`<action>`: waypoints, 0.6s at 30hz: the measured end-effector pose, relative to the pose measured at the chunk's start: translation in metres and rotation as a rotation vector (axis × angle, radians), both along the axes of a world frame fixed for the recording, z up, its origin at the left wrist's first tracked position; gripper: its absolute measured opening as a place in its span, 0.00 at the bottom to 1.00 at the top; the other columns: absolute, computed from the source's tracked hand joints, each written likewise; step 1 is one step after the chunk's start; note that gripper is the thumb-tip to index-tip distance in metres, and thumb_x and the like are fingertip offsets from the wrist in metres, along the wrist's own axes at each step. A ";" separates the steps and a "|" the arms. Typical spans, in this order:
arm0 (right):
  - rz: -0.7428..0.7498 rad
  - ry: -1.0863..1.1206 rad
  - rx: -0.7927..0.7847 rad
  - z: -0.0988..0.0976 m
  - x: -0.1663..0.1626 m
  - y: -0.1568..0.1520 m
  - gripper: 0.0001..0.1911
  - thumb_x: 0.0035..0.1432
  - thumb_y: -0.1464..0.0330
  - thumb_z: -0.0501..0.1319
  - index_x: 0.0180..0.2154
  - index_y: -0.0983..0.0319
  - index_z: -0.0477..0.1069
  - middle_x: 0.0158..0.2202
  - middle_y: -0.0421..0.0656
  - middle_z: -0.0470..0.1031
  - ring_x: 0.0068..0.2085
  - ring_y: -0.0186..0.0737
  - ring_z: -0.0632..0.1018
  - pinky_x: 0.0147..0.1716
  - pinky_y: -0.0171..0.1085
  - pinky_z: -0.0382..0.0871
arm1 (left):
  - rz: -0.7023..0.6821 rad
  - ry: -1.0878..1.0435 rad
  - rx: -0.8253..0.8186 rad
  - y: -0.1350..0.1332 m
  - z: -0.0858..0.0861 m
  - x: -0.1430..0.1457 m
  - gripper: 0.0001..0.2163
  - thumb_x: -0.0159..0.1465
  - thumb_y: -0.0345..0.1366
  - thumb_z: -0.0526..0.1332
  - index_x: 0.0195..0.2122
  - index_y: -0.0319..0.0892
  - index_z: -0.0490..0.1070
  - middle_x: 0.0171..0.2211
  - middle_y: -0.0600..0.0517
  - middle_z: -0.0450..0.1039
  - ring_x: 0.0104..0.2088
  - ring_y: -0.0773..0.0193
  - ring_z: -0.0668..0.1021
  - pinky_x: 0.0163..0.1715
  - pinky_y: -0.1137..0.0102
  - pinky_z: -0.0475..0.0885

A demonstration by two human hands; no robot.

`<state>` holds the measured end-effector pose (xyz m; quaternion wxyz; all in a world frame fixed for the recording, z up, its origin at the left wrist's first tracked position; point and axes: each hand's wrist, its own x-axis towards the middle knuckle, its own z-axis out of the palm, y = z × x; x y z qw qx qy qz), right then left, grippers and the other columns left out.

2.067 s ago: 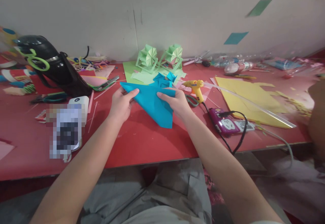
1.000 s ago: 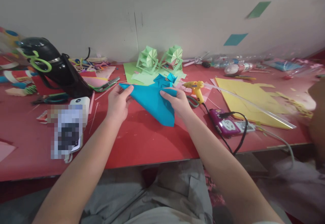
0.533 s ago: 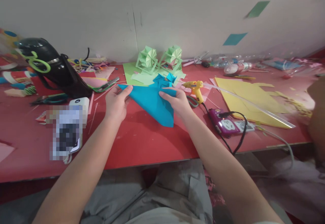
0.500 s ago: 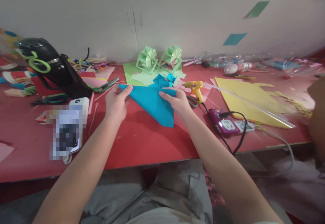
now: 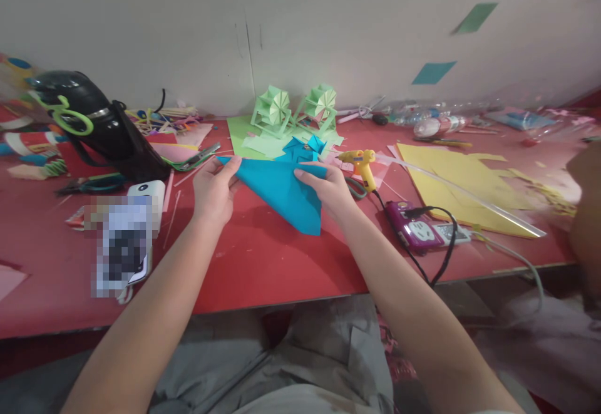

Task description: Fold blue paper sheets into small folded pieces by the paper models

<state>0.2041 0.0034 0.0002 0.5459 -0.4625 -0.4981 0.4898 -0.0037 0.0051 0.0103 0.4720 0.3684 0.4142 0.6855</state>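
Note:
A folded sheet of blue paper (image 5: 284,191) is stretched between my two hands above the red table (image 5: 277,273). My left hand (image 5: 215,190) pinches its left corner between thumb and fingers. On the other side my right hand (image 5: 328,188) grips the upper right part, thumb on top and fingers behind. The paper's lower point hangs toward me. Just behind it lies a folded blue paper piece (image 5: 305,148). Two pale green paper wheels on stands (image 5: 273,108) rest farther back on green sheets (image 5: 239,138).
Right of my hands lie a yellow glue gun (image 5: 361,162), a purple power socket (image 5: 413,226) with cables, and yellow paper sheets (image 5: 460,182) under a clear stick. At left are a black bottle (image 5: 101,123), pliers (image 5: 96,183) and a phone (image 5: 126,238). Another person's arm (image 5: 585,213) shows at far right.
My left hand has shifted very slightly left with the paper's corner. The right hand and the rest of the table look the same.

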 end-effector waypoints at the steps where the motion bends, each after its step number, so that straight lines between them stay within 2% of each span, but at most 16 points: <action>1: -0.002 0.005 -0.005 0.001 0.000 -0.001 0.22 0.41 0.55 0.74 0.37 0.60 0.80 0.32 0.41 0.78 0.34 0.39 0.75 0.35 0.38 0.69 | 0.002 0.003 0.000 0.000 0.000 0.000 0.16 0.48 0.41 0.75 0.29 0.43 0.70 0.27 0.54 0.76 0.36 0.59 0.82 0.37 0.66 0.77; 18: 0.050 0.110 -0.084 0.005 0.000 -0.004 0.19 0.39 0.56 0.75 0.32 0.59 0.78 0.33 0.43 0.80 0.35 0.43 0.79 0.36 0.43 0.74 | 0.022 0.009 0.002 0.000 0.000 0.000 0.17 0.49 0.42 0.74 0.25 0.42 0.66 0.27 0.53 0.76 0.38 0.57 0.82 0.39 0.64 0.78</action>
